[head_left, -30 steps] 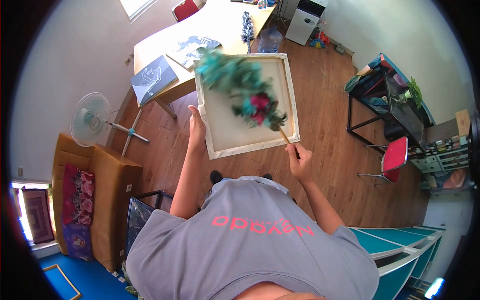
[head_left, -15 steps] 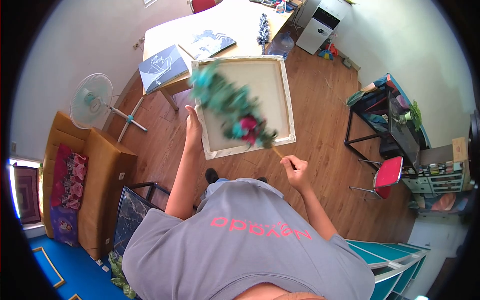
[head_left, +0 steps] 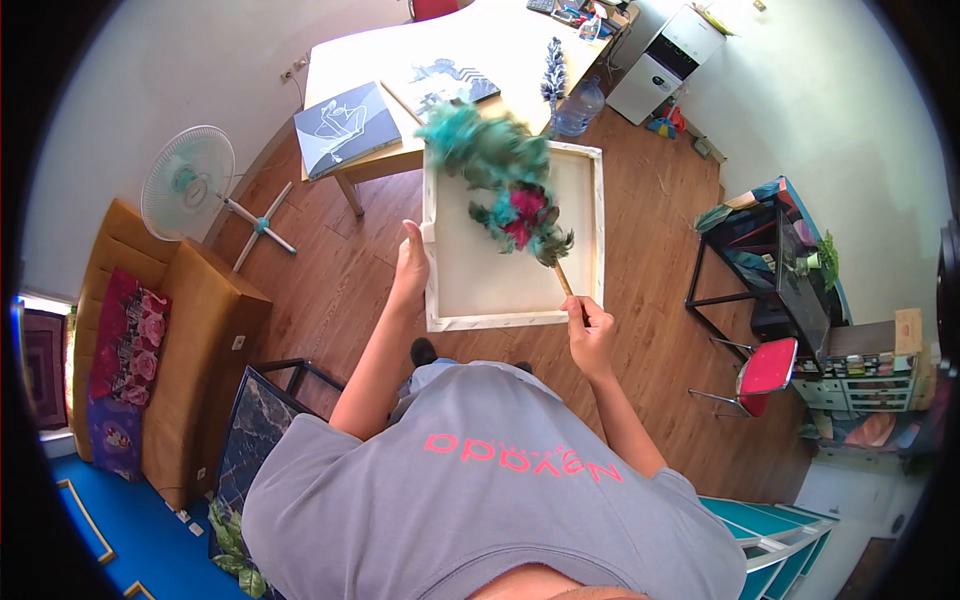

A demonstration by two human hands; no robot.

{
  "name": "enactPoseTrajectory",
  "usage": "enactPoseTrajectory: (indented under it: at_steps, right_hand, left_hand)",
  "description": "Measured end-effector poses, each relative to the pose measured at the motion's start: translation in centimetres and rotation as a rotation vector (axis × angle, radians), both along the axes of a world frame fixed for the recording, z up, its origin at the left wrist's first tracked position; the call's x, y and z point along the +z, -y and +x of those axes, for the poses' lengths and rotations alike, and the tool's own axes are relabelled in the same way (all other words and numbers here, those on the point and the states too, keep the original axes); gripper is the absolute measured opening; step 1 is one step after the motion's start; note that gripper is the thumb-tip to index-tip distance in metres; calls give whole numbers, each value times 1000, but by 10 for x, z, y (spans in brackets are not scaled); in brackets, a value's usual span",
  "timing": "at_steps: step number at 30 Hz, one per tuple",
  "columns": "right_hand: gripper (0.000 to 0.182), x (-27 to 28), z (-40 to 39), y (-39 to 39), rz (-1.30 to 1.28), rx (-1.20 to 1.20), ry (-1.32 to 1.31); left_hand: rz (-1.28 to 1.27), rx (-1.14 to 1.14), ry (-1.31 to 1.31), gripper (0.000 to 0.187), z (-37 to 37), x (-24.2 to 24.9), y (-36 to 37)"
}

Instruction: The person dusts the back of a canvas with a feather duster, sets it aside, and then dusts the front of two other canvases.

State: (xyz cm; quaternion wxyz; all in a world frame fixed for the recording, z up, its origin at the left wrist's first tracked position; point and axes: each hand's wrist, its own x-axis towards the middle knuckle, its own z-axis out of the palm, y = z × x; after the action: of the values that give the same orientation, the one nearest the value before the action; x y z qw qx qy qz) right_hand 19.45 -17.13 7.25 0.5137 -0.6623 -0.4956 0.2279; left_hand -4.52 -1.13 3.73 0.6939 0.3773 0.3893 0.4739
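Blurring hides the fine detail of the feather duster: its teal plumes smear at the far tip, and only the red tuft near the handle reads sharply; the person's own grey shirt fills the lower view and cuts off everything below the elbows' near side; the feet are mostly hidden, one dark shoe tip showing. The canvas is rectangular, pale cream cloth stretched over a whitish wooden frame, seen from its back, held out in front of the person above the wood-plank floor. The left hand clamps the canvas's left edge, thumb up against the frame, remaining fingers hidden behind it. The right hand is closed round the thin wooden stick of the duster, just beside the canvas's lower right corner. Duster long axis runs diagonally, handle low and right, plumes pointing up and left across the cloth toward the top left corner; whether the feathers touch the cloth cannot be told. Beyond the canvas: a pale table bearing a dark painted panel.
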Motion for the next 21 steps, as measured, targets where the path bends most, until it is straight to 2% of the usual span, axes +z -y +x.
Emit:
enactPoseTrajectory:
  at_steps: [2, 3, 5, 6, 7, 9, 10, 11, 13, 14, 15, 17, 18, 21]
  right_hand:
    - [23, 0, 0, 1, -64, 66, 108]
    - [23, -1, 2, 1, -65, 63, 106]
    - [25, -7, 6, -2, -62, 183, 128]
    - [25, -8, 0, -1, -26, 124, 111]
    - [25, -13, -2, 2, -37, 113, 104]
    - [25, -20, -1, 7, -201, 53, -103]
    - [26, -16, 1, 10, -199, 126, -73]
    - [26, -12, 1, 11, -207, 129, -73]
    - [25, -7, 5, 17, -245, 224, -49]
    - [25, -7, 10, 21, -297, 197, -62]
    - [25, -7, 16, 25, -305, 200, -62]
    - [24, -9, 30, 27, -404, 119, -234]
    - [24, -4, 41, 18, -389, 201, -144]
    - [24, 4, 76, -2, -365, 393, -33]
  left_hand:
    - [2, -29, 8, 83, -2, -8, -2]
    - [1, -32, 7, 83, 0, -33, -7]
    - [-42, 265, -234, 85, 4, -88, -19]
    - [-57, 91, -2, 79, -4, -30, -11]
    - [-67, 80, -9, 79, -12, -22, -15]
    - [-44, -59, 30, 69, -24, -20, -30]
    - [-73, -107, 55, 69, -31, -23, -36]
    - [-80, -103, 55, 69, -37, -35, -37]
    - [91, 79, -24, 81, -44, -71, -38]
    - [128, -16, 100, 70, -54, -85, -42]
    - [121, -12, 100, 70, -53, -82, -47]
    - [-173, 19, 18, 64, -49, -65, -60]
    - [-168, 91, 38, 73, -40, -50, -54]
    - [-144, 75, 120, 75, -32, -36, -53]
